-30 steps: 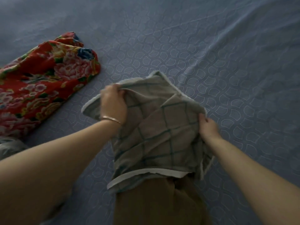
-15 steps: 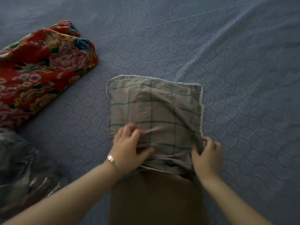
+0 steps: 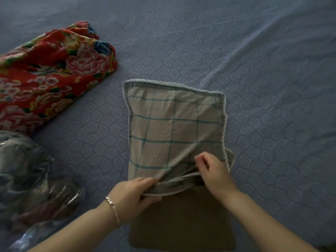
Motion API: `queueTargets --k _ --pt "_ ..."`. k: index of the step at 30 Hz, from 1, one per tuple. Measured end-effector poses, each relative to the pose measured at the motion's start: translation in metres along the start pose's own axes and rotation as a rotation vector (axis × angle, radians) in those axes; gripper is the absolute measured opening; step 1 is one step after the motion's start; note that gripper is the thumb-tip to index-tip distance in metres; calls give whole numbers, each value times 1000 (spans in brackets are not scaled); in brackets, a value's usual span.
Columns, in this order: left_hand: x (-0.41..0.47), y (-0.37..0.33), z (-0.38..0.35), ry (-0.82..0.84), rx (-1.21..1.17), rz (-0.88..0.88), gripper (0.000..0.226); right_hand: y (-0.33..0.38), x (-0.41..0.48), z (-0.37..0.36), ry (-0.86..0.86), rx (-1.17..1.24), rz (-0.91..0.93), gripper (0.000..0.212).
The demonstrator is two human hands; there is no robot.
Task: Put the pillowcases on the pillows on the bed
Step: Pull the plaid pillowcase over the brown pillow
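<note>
Bed [image 3: 245, 55]: covered by a blue quilted sheet with a repeating shell pattern; it carries everything listed below.

Red floral cloth [image 3: 52, 77]: bunched at the far left, well apart from the work.

Plastic-wrapped bundle [image 3: 27, 179]: at the near left edge, just below the floral cloth; contents cannot be made out.

Pillowcase [image 3: 174, 128]: beige with teal check lines and white lace trim, lying at the middle of the bed. Closed end is far from the person, open mouth near. The far part lies fairly flat; the near part is gathered in folds at the mouth.

Pillow [image 3: 181, 226]: plain brown, on the bed nearest the person. Its near part is bare; its far end passes into the pillowcase mouth. How far in it reaches cannot be told.

Left grip [image 3: 132, 195]: clenched on the hem at the left of the mouth, thumb under, fingers over.

Right grip [image 3: 212, 173]: fingers curled on the upper layer at the right of the mouth, grasping the fabric.

Bracelet [image 3: 112, 208]: thin metal band on the left wrist.
</note>
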State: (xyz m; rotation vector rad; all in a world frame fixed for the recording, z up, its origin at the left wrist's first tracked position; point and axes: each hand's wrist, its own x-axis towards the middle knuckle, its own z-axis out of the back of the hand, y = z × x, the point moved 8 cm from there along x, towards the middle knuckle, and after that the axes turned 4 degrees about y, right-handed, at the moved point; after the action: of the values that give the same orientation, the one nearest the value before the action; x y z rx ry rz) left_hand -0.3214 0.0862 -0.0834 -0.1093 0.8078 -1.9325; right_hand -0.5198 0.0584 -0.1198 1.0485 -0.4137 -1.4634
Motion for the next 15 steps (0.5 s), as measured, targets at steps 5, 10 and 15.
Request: queueTargets --k 5,10,15 --pt "1 -22 18 -95 -291 -68 44 18 -29 -25 -15 -501 198 34" --pt "-1 -38 17 -17 22 -258 14 18 -38 38 -548 -481 55 14" --pt "3 25 28 -43 519 -53 23 13 -72 33 -434 -721 237 17"
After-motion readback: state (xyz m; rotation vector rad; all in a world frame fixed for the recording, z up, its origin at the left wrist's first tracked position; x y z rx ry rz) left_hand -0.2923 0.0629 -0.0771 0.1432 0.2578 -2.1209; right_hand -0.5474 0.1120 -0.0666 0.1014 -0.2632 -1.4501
